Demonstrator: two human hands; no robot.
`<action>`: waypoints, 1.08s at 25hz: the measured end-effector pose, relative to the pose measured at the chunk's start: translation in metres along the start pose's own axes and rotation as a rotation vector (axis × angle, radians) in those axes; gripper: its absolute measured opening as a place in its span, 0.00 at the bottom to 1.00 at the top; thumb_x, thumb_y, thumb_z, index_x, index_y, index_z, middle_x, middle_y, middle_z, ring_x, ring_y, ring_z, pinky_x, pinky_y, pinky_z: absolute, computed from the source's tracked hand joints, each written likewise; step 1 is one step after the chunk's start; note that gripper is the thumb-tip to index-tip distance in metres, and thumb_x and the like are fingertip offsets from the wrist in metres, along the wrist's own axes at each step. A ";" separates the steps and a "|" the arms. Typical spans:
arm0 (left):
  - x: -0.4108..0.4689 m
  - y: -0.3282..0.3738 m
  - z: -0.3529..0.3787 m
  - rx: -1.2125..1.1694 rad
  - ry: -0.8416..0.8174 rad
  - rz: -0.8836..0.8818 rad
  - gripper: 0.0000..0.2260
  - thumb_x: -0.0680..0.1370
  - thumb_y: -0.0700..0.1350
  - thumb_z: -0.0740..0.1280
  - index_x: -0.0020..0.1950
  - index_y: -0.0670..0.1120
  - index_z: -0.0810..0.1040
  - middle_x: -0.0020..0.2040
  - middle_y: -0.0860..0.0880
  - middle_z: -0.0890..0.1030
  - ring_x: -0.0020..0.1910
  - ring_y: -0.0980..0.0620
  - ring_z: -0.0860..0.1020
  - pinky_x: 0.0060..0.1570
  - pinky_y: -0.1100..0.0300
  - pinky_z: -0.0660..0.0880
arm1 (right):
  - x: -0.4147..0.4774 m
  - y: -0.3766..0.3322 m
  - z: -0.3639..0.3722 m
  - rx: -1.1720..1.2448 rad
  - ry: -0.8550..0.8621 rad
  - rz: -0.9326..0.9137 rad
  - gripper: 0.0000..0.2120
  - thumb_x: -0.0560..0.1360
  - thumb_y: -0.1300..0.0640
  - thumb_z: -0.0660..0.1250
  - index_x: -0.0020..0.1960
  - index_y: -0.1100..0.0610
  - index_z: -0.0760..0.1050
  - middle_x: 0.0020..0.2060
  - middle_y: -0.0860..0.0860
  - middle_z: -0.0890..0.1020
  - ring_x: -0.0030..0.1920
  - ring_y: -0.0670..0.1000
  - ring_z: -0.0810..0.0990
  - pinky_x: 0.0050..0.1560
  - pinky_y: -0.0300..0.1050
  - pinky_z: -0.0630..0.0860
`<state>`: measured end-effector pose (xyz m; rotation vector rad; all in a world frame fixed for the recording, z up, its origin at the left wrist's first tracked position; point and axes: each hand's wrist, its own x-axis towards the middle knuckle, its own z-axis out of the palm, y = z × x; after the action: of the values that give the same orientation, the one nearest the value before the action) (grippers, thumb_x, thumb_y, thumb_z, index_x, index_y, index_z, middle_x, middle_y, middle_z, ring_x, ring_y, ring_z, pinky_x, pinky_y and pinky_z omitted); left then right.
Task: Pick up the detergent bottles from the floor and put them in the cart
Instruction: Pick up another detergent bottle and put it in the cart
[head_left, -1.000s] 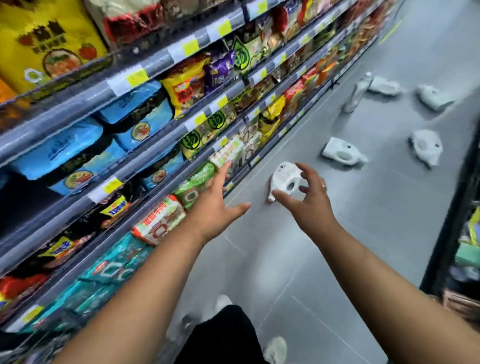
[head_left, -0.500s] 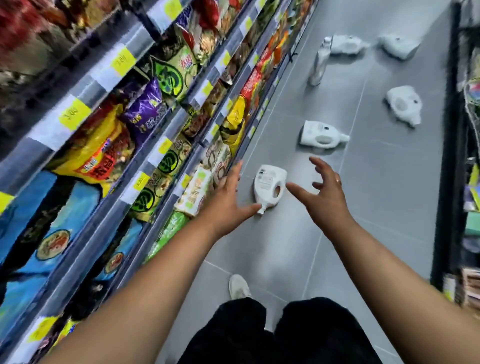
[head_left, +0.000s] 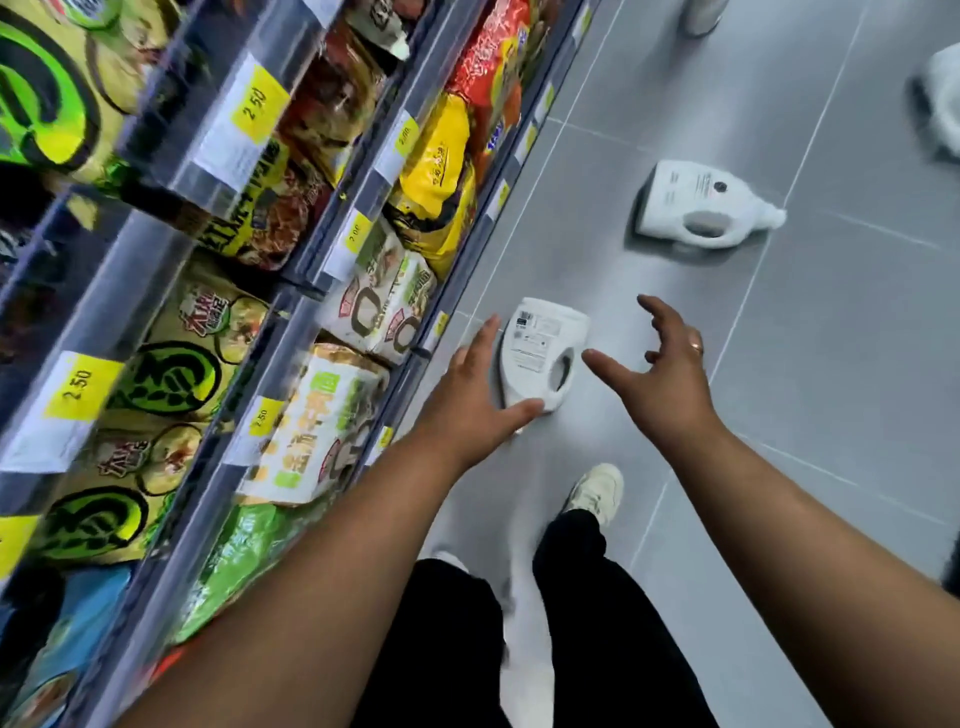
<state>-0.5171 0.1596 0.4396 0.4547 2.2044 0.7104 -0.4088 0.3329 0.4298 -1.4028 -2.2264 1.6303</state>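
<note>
1. The nearest detergent bottle (head_left: 540, 353), white with a handle hole, lay flat on the grey tiled floor (head_left: 805, 415), label up and neck end towards you.
2. Your left hand (head_left: 472, 395) was released, with the fingers straight, on the shelf side of that bottle. The thumb crossed over the bottle's neck end in the head view, and whether it touched cannot be told.
3. Your right hand (head_left: 660, 374) was on the other side of that bottle, apart from it. Its fingers were spread and loosely bent, grasping nothing, and one of them wore a ring (head_left: 695, 345).
4. A second white bottle (head_left: 696, 205) lay on its side beyond the nearest bottle, well apart from it.
5. Farther beyond the nearest bottle, a blurred third bottle (head_left: 943, 104) showed at the frame's edge.
6. The shelves (head_left: 291, 291) of packaged noodles with yellow price tags stood just beside the nearest bottle, past your left hand.
7. Your pale shoe (head_left: 597, 488) stood on the floor on the near side of that bottle, below a black trouser leg.
</note>
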 end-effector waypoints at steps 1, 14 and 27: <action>0.028 -0.008 0.011 -0.025 0.014 -0.017 0.47 0.72 0.55 0.74 0.80 0.60 0.45 0.76 0.46 0.63 0.73 0.46 0.67 0.69 0.48 0.67 | 0.028 0.010 0.008 -0.011 -0.011 0.009 0.36 0.70 0.47 0.77 0.73 0.40 0.64 0.68 0.49 0.64 0.68 0.53 0.71 0.70 0.55 0.70; 0.317 -0.190 0.172 -0.272 0.059 -0.181 0.50 0.70 0.55 0.77 0.80 0.56 0.46 0.77 0.43 0.60 0.74 0.45 0.66 0.70 0.54 0.64 | 0.300 0.237 0.159 -0.230 -0.088 0.060 0.43 0.69 0.44 0.76 0.77 0.42 0.56 0.74 0.56 0.59 0.70 0.53 0.69 0.60 0.37 0.61; 0.344 -0.297 0.296 -0.682 0.105 -0.409 0.53 0.54 0.58 0.83 0.74 0.51 0.63 0.65 0.52 0.79 0.63 0.54 0.78 0.65 0.46 0.74 | 0.373 0.345 0.209 -0.155 -0.132 0.033 0.41 0.61 0.44 0.83 0.67 0.45 0.65 0.63 0.54 0.68 0.54 0.45 0.73 0.56 0.38 0.73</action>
<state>-0.5433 0.2085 -0.0997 -0.3721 1.8977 1.1933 -0.5191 0.4432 -0.0972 -1.4107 -2.4649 1.6375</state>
